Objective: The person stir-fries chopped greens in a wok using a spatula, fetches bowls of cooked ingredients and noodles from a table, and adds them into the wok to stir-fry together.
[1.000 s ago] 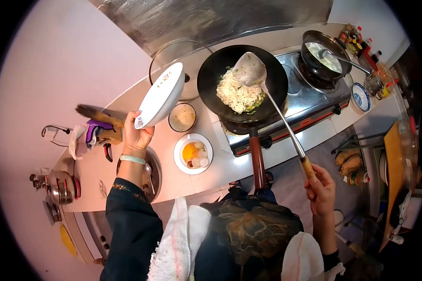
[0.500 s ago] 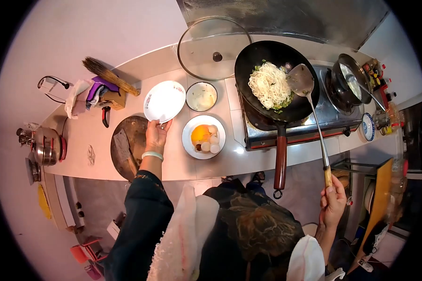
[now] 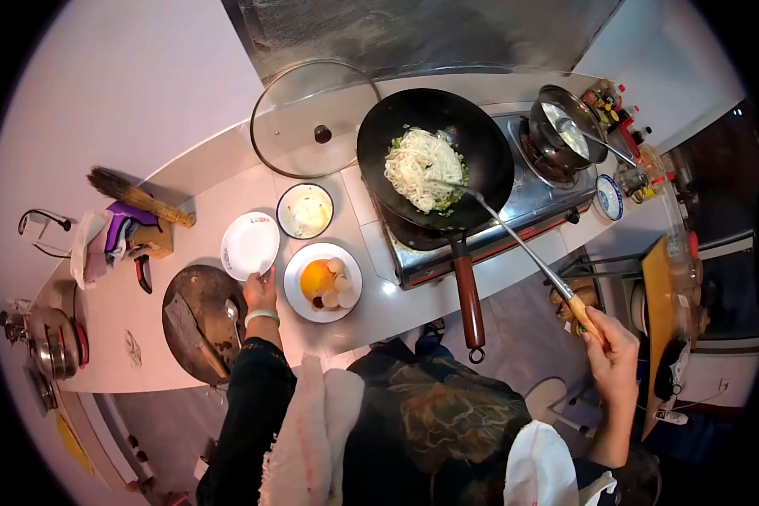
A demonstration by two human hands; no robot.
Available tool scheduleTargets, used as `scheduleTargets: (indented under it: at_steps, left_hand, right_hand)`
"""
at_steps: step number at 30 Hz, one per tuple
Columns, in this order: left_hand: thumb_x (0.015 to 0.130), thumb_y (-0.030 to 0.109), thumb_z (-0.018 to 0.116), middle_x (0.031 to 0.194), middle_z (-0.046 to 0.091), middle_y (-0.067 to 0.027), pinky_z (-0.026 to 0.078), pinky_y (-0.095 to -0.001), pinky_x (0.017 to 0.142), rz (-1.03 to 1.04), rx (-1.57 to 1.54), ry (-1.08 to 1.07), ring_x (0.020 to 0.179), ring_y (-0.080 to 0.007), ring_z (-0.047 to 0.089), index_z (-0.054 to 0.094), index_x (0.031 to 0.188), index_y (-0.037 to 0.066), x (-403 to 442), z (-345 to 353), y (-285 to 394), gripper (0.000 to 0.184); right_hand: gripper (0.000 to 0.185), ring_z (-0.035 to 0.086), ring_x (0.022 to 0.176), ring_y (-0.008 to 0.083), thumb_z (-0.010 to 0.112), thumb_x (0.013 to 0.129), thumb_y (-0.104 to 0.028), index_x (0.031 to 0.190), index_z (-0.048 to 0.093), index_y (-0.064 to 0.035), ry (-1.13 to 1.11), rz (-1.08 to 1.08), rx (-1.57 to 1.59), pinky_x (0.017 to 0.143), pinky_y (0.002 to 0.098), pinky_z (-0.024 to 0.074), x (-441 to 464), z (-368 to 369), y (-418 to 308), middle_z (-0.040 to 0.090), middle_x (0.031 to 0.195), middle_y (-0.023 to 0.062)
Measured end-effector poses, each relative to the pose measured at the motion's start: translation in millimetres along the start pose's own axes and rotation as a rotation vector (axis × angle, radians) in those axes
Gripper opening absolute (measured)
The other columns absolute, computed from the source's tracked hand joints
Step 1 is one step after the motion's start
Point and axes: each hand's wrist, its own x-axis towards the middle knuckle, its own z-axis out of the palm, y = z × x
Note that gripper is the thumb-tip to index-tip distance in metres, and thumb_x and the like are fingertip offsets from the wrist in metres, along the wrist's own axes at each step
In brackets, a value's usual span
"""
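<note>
My left hand (image 3: 261, 295) grips the lower rim of a white bowl (image 3: 250, 245), low over the counter beside the chopping board. My right hand (image 3: 612, 346) is closed round the wooden handle of a metal spatula (image 3: 538, 260). The spatula's blade reaches into the noodles (image 3: 420, 167), which lie with chopped greens in a black wok (image 3: 489, 152) on the stove. Right of the white bowl are a dark-rimmed bowl (image 3: 304, 211) with pale residue and a plate (image 3: 323, 282) holding eggshells and something orange.
A chopping board (image 3: 196, 325) carries a cleaver (image 3: 185, 325) and a spoon. Behind the wok's left side leans a glass lid (image 3: 295, 126). A second pan (image 3: 594, 114), bottles and a patterned bowl (image 3: 608, 198) are at the right. The wok's handle (image 3: 468, 295) juts over the counter edge.
The white bowl has come down from its raised, tilted position to counter height, still in my left hand. The spatula has turned and its blade now sits in the noodles. The view has shifted.
</note>
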Motion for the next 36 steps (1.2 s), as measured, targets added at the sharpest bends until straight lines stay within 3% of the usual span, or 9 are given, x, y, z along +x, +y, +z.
scheduleTargets:
  at_steps: [6, 15, 16, 19, 21, 25, 28, 31, 36]
  left_hand:
    - [0.093, -0.004, 0.037, 0.124, 0.055, -0.0227, 0.05, -0.0507, 0.101, 0.017, 0.058, 0.036, 0.109, -0.0363, 0.059, 0.045, 0.127, -0.01, 7, -8, -9, 0.036]
    - [0.098, 0.004, 0.044, 0.128, 0.051, -0.0242, 0.051, -0.0482, 0.102, -0.014, 0.191, 0.01, 0.113, -0.0381, 0.057, 0.04, 0.133, -0.011, -34, -8, 13, 0.038]
    - [0.098, 0.005, 0.046, 0.126, 0.053, -0.0229, 0.051, -0.0474, 0.1, -0.058, 0.163, 0.135, 0.111, -0.035, 0.058, 0.043, 0.133, -0.007, -57, 3, 21, 0.037]
    - [0.098, 0.009, 0.051, 0.123, 0.057, -0.0182, 0.052, -0.0439, 0.095, 0.084, 0.198, -0.037, 0.108, -0.0305, 0.06, 0.049, 0.13, -0.001, -131, 19, 35, 0.033]
    - [0.097, 0.014, 0.058, 0.117, 0.061, -0.0132, 0.052, -0.0395, 0.091, 0.12, 0.281, -0.337, 0.104, -0.0253, 0.062, 0.055, 0.125, 0.003, -180, 27, 27, 0.03]
    - [0.098, 0.033, 0.058, 0.111, 0.066, -0.0126, 0.052, -0.0383, 0.093, -0.35, 0.657, -0.696, 0.104, -0.0238, 0.065, 0.056, 0.127, 0.0, -247, 71, -28, 0.044]
    - [0.098, 0.042, 0.058, 0.131, 0.055, -0.0199, 0.047, -0.0419, 0.102, -0.698, 0.726, -0.959, 0.117, -0.0295, 0.058, 0.042, 0.141, 0.001, -302, 119, -66, 0.061]
    - [0.099, 0.032, 0.061, 0.122, 0.057, -0.0161, 0.05, -0.0429, 0.096, -0.771, 0.563, -1.061, 0.114, -0.0285, 0.059, 0.038, 0.141, 0.007, -347, 150, -110, 0.054]
    - [0.097, 0.018, 0.061, 0.09, 0.055, -0.0048, 0.052, -0.0316, 0.066, -0.658, 0.369, -0.813, 0.077, -0.0158, 0.058, 0.043, 0.133, 0.009, -387, 174, -137, 0.041]
  right_hand:
    - [0.035, 0.06, 0.065, 0.0318, 0.067, 0.082, 0.003, 0.117, 0.067, -0.0036, -0.104, -0.133, -0.068, 0.061, 0.0359, 0.0488, 30, 9, -20, 0.059, 0.077, 0.0159]
    - [0.037, 0.064, 0.074, 0.0352, 0.064, 0.087, 0.0, 0.123, 0.064, -0.0048, 0.098, -0.149, -0.065, 0.066, 0.0387, 0.052, 65, 81, 23, 0.063, 0.083, 0.0188]
    - [0.036, 0.064, 0.074, 0.0353, 0.063, 0.087, 0.0, 0.123, 0.064, -0.0046, 0.099, -0.136, -0.063, 0.067, 0.0388, 0.0523, 59, 80, 31, 0.063, 0.083, 0.0189]
    - [0.035, 0.065, 0.075, 0.0356, 0.063, 0.088, 0.0, 0.123, 0.064, -0.0041, 0.102, -0.078, 0.034, 0.069, 0.0395, 0.0529, 51, 73, 38, 0.064, 0.084, 0.0187]
    - [0.034, 0.064, 0.075, 0.036, 0.063, 0.088, 0.0, 0.122, 0.064, -0.004, 0.052, -0.057, 0.085, 0.069, 0.0398, 0.0531, 50, 65, 32, 0.065, 0.085, 0.0185]
    - [0.035, 0.064, 0.074, 0.0369, 0.063, 0.089, -0.002, 0.123, 0.064, -0.0049, 0.007, -0.224, 0.073, 0.067, 0.0407, 0.053, 78, 66, 13, 0.065, 0.086, 0.0178]
    - [0.036, 0.063, 0.074, 0.0379, 0.063, 0.09, -0.005, 0.126, 0.063, -0.0074, -0.056, -0.333, -0.108, 0.066, 0.0428, 0.0526, 104, 76, 38, 0.064, 0.085, 0.0174]
    - [0.038, 0.063, 0.076, 0.0392, 0.061, 0.091, -0.008, 0.129, 0.062, -0.0119, -0.08, -0.377, -0.165, 0.066, 0.0456, 0.0523, 121, 61, 70, 0.063, 0.085, 0.0171]
    - [0.038, 0.065, 0.086, 0.0413, 0.061, 0.091, -0.007, 0.128, 0.062, -0.008, -0.151, -0.325, -0.07, 0.075, 0.0455, 0.0534, 112, 34, 112, 0.067, 0.097, 0.0221]
